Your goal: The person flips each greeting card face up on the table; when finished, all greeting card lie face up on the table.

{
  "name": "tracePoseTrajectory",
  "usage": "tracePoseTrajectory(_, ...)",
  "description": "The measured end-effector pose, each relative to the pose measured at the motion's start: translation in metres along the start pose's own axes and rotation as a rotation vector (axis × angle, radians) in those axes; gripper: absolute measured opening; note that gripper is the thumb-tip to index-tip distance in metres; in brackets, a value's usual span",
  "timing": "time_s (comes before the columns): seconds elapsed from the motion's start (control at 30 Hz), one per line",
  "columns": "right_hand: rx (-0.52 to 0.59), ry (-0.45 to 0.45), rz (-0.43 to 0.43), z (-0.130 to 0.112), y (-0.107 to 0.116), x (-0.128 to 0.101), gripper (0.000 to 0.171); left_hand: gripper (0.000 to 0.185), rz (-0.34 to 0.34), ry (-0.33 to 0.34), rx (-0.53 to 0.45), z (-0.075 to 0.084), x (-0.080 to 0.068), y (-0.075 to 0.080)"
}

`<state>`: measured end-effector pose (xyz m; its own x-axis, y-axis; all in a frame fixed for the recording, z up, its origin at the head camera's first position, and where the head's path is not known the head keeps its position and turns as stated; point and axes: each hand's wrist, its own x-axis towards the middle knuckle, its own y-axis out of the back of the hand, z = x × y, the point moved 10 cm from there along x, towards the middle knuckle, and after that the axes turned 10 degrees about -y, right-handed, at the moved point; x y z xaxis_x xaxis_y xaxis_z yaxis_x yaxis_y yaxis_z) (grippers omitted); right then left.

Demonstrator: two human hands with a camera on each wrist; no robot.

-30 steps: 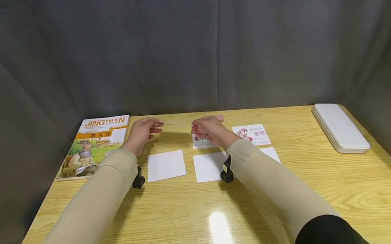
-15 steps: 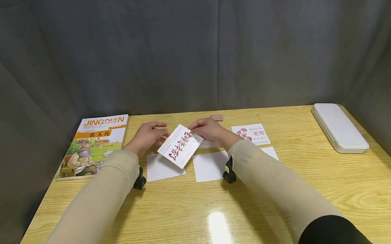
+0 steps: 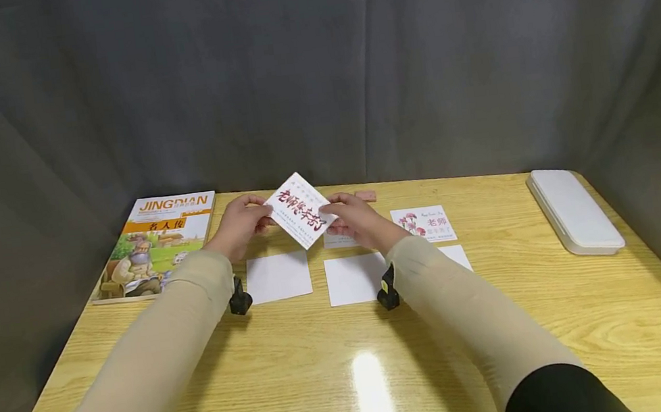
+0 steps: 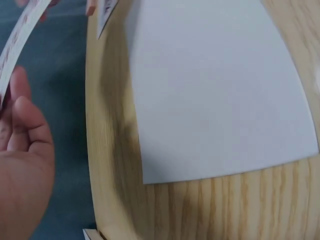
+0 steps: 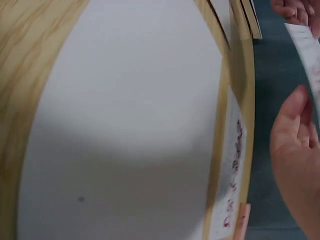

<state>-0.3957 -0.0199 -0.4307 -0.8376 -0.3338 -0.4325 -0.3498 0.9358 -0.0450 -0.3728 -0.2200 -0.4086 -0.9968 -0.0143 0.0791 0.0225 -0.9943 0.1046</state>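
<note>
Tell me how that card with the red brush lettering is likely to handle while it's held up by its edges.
The card probably weighs very little: the left hand and right hand pinch it only at its edges above the table. It seems fairly stiff, staying flat and tilted in the head view. Seen edge-on from the left wrist, it looks thin, so it may bend easily.

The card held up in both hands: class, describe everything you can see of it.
The card is a small white rectangle that looks like thin paper or card stock, printed with large dark red brush-style characters and finer lines of small text. It is lifted off the table, tilted corner-up with its printed face toward the head camera. The left hand pinches its left edge and the right hand its right edge. Nothing else touches it.
</note>
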Motion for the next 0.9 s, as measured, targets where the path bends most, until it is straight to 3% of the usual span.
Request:
tracePoseTrajectory(0.17,0.136,0.016,-0.081,0.002,-0.003,0.004,0.003,0.009,0.097,0.008,-0.110,-0.002,-0.002,0.015)
tracePoseTrajectory(0.33,0.142,0.022,-0.042,0.003,-0.006,0.009,0.004,0.008,0.084,0.061,-0.023,-0.012,-0.007,0.017)
tracePoseTrajectory(0.4,0.122,0.008,0.000,0.005,-0.004,0.011,0.003,0.010,0.058,0.079,0.081,-0.016,-0.009,0.018)
tracePoseTrajectory(0.47,0.084,-0.007,0.038,0.007,-0.004,0.012,0.004,0.017,0.007,0.053,0.254,-0.015,-0.011,0.018)
tracePoseTrajectory(0.6,-0.015,-0.027,0.072,0.008,-0.006,0.013,0.007,0.036,-0.134,-0.105,0.652,0.001,-0.011,0.007)
tracePoseTrajectory(0.67,-0.056,-0.038,0.075,0.009,-0.009,0.013,0.009,0.043,-0.217,-0.192,0.799,0.009,-0.012,-0.005)
tracePoseTrajectory(0.8,-0.102,-0.060,0.085,0.011,-0.015,0.012,0.012,0.048,-0.368,-0.318,0.931,0.010,-0.017,-0.029)
tracePoseTrajectory(0.9,-0.115,-0.062,0.090,0.012,-0.021,0.012,0.012,0.049,-0.443,-0.366,0.989,0.003,-0.020,-0.038)
